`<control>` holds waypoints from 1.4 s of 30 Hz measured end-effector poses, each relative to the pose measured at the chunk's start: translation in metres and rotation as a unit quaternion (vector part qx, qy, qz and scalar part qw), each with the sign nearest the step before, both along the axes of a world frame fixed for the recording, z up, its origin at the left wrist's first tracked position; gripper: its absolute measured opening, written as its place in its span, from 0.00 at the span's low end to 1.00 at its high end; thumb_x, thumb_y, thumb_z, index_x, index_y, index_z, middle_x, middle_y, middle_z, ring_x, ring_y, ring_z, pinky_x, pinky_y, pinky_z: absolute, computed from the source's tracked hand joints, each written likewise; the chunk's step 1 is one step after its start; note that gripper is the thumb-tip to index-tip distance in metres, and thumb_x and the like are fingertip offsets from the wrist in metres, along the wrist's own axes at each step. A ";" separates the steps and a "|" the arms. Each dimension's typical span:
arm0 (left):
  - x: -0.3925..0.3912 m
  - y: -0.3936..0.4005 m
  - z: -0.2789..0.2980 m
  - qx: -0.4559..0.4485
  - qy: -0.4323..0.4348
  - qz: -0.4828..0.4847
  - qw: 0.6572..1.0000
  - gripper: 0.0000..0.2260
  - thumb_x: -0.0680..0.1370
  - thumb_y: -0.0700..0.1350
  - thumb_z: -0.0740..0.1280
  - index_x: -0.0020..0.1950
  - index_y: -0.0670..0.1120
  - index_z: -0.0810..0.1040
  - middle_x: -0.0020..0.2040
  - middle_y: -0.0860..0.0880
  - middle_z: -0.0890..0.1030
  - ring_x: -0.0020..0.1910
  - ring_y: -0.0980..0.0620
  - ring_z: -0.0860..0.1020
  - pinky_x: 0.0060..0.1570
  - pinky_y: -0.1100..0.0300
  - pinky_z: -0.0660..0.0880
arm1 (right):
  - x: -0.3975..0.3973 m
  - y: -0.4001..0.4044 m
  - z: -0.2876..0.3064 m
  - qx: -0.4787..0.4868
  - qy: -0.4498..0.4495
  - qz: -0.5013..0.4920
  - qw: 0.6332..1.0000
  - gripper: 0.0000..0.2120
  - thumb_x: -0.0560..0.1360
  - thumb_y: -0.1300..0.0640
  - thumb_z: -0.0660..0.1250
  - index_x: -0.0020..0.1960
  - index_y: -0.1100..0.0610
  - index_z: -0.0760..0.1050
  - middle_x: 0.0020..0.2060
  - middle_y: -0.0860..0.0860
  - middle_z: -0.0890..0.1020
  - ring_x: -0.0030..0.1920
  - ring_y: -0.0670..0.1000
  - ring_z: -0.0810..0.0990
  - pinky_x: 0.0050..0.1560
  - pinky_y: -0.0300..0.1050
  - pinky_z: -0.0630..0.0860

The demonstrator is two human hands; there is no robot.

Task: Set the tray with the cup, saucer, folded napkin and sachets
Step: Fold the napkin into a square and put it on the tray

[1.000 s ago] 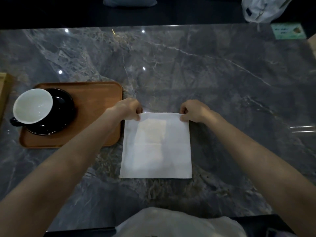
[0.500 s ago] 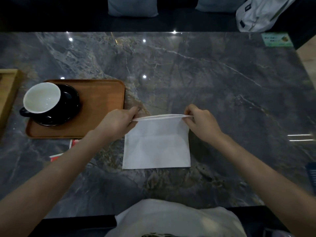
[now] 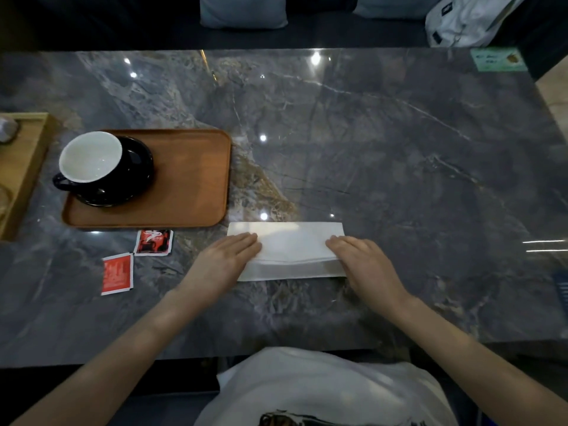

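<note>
A white napkin [image 3: 292, 247] lies folded in half on the grey marble table [image 3: 384, 142], a wide strip. My left hand [image 3: 227, 259] presses flat on its left end and my right hand [image 3: 359, 259] presses flat on its right end, fingers straight. To the left sits a brown wooden tray [image 3: 190, 179]. A black cup with a white inside [image 3: 90, 158] stands on a black saucer [image 3: 135, 170] in the tray's left half. Two red sachets lie on the table in front of the tray, one dark red [image 3: 153, 242] and one brighter red [image 3: 117, 274].
A light wooden box [image 3: 21, 167] stands at the left edge of the table. A green card [image 3: 496, 59] lies at the far right corner. Cushions and a white bag [image 3: 467, 20] sit on the bench beyond the table.
Both hands carried the napkin's far edge toward me and laid it down, folding the napkin in half. The pinch was let go and the hands now press flat. The camera view shifted, revealing the sachets.
</note>
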State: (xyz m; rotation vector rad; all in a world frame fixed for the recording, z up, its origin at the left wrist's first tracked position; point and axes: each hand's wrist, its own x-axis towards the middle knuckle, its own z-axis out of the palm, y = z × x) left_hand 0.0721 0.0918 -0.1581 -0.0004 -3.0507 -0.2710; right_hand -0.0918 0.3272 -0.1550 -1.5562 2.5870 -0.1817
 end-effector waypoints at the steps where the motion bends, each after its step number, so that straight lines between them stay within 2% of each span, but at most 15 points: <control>1: 0.004 0.004 -0.005 -0.012 -0.001 -0.003 1.000 0.17 0.69 0.39 0.61 0.54 0.41 0.81 0.54 0.41 0.82 0.51 0.44 0.82 0.47 0.46 0.78 | 0.003 0.003 -0.005 0.010 0.004 0.004 1.000 0.30 0.59 0.71 0.75 0.60 0.60 0.75 0.56 0.56 0.82 0.56 0.54 0.81 0.59 0.43 0.65; 4: 0.012 0.012 -0.016 -0.022 0.009 -0.008 1.000 0.18 0.67 0.38 0.60 0.54 0.40 0.81 0.54 0.41 0.82 0.52 0.44 0.82 0.48 0.47 0.78 | 0.009 0.009 -0.018 0.025 0.034 0.011 0.999 0.33 0.59 0.72 0.73 0.63 0.61 0.74 0.60 0.57 0.79 0.60 0.55 0.78 0.64 0.47 0.63; 9: 0.023 0.017 -0.027 -0.018 -0.006 -0.002 1.000 0.19 0.70 0.39 0.57 0.55 0.39 0.80 0.56 0.41 0.82 0.54 0.43 0.80 0.50 0.46 0.78 | 0.013 0.014 -0.028 0.017 0.050 0.021 0.998 0.26 0.67 0.68 0.52 0.63 0.62 0.73 0.61 0.58 0.79 0.61 0.56 0.78 0.64 0.49 0.61; 12: 0.032 0.014 -0.036 -0.004 0.014 -0.010 1.000 0.16 0.78 0.41 0.55 0.56 0.40 0.80 0.56 0.42 0.81 0.56 0.44 0.80 0.55 0.49 0.75 | 0.013 0.016 -0.034 0.022 0.054 0.021 0.998 0.25 0.68 0.67 0.51 0.62 0.62 0.74 0.60 0.57 0.79 0.60 0.56 0.78 0.64 0.49 0.61; 15: 0.040 0.014 -0.040 0.002 0.045 -0.021 0.999 0.21 0.82 0.42 0.48 0.55 0.39 0.80 0.55 0.42 0.82 0.56 0.45 0.79 0.60 0.54 0.69 | 0.013 0.016 -0.040 0.017 0.054 0.010 0.998 0.25 0.68 0.67 0.52 0.62 0.63 0.75 0.60 0.58 0.79 0.60 0.56 0.79 0.63 0.49 0.62; 18: 0.041 0.017 -0.042 -0.004 0.080 -0.025 0.997 0.20 0.82 0.41 0.49 0.51 0.38 0.81 0.50 0.41 0.83 0.55 0.46 0.74 0.57 0.54 0.70 | 0.016 0.015 -0.045 -0.011 0.049 -0.004 0.999 0.23 0.69 0.67 0.53 0.60 0.64 0.76 0.58 0.59 0.80 0.58 0.57 0.80 0.63 0.52 0.68; 21: 0.039 0.016 -0.044 -0.013 0.104 -0.033 0.994 0.17 0.82 0.40 0.50 0.53 0.38 0.78 0.51 0.42 0.77 0.53 0.46 0.72 0.53 0.52 0.75 | 0.018 0.014 -0.045 -0.029 0.033 -0.015 0.999 0.22 0.69 0.67 0.53 0.59 0.65 0.76 0.58 0.60 0.80 0.58 0.58 0.80 0.58 0.54 0.75; 24: 0.040 0.014 -0.047 -0.005 0.101 -0.038 0.994 0.18 0.82 0.41 0.51 0.52 0.38 0.80 0.47 0.42 0.79 0.50 0.46 0.73 0.50 0.53 0.77 | 0.017 0.014 -0.045 -0.021 0.020 -0.024 0.999 0.23 0.69 0.66 0.52 0.60 0.65 0.75 0.59 0.61 0.80 0.59 0.58 0.79 0.63 0.50 0.70; 28: 0.033 0.013 -0.037 0.032 0.050 -0.036 0.998 0.15 0.80 0.42 0.56 0.47 0.40 0.82 0.39 0.44 0.81 0.42 0.47 0.76 0.42 0.56 0.76 | 0.013 0.016 -0.038 -0.011 0.006 -0.014 1.000 0.22 0.70 0.60 0.53 0.60 0.63 0.76 0.60 0.59 0.79 0.60 0.57 0.78 0.66 0.52 0.64; 30: 0.025 0.014 -0.024 0.073 0.019 -0.016 0.997 0.10 0.73 0.43 0.62 0.43 0.42 0.82 0.36 0.45 0.80 0.36 0.47 0.77 0.35 0.57 0.76 | 0.011 0.009 -0.028 -0.030 -0.011 -0.041 0.999 0.21 0.70 0.56 0.53 0.54 0.61 0.79 0.56 0.57 0.82 0.58 0.55 0.79 0.66 0.52 0.58; 32: 0.013 0.020 -0.011 0.114 0.008 0.023 0.993 0.11 0.69 0.45 0.61 0.43 0.42 0.81 0.34 0.46 0.80 0.33 0.47 0.78 0.32 0.60 0.74 | 0.014 -0.009 -0.019 -0.067 -0.036 -0.094 0.993 0.18 0.70 0.55 0.54 0.47 0.59 0.80 0.49 0.55 0.84 0.52 0.55 0.81 0.64 0.50 0.58; 34: -0.004 0.034 -0.004 0.137 0.021 0.069 0.988 0.13 0.71 0.43 0.59 0.47 0.41 0.81 0.38 0.44 0.81 0.37 0.46 0.78 0.38 0.60 0.71 | 0.023 -0.033 -0.014 -0.102 -0.052 -0.116 0.987 0.18 0.69 0.57 0.54 0.49 0.60 0.80 0.48 0.56 0.84 0.50 0.57 0.81 0.61 0.48 0.62; 36: -0.023 0.050 -0.011 0.130 0.025 0.112 0.985 0.15 0.73 0.40 0.57 0.54 0.37 0.79 0.48 0.40 0.82 0.48 0.43 0.79 0.51 0.58 0.69 | 0.035 -0.058 -0.017 -0.129 -0.103 -0.102 0.981 0.21 0.72 0.58 0.52 0.58 0.63 0.76 0.57 0.59 0.81 0.58 0.57 0.78 0.64 0.49 0.68; 39: -0.043 0.070 -0.032 0.089 -0.028 0.157 0.983 0.22 0.75 0.44 0.55 0.66 0.34 0.69 0.66 0.38 0.73 0.66 0.41 0.71 0.68 0.54 0.59 | 0.048 -0.084 -0.023 -0.118 -0.231 -0.117 0.959 0.25 0.78 0.52 0.45 0.72 0.60 0.60 0.73 0.55 0.63 0.73 0.50 0.59 0.75 0.49 0.54; 42: -0.046 0.077 -0.042 0.028 -0.093 0.204 0.974 0.26 0.76 0.49 0.51 0.72 0.40 0.61 0.72 0.43 0.67 0.71 0.46 0.65 0.69 0.51 0.57 | 0.048 -0.085 -0.034 -0.029 -0.168 -0.107 0.980 0.31 0.75 0.46 0.34 0.75 0.55 0.46 0.76 0.51 0.51 0.76 0.47 0.46 0.76 0.48 0.42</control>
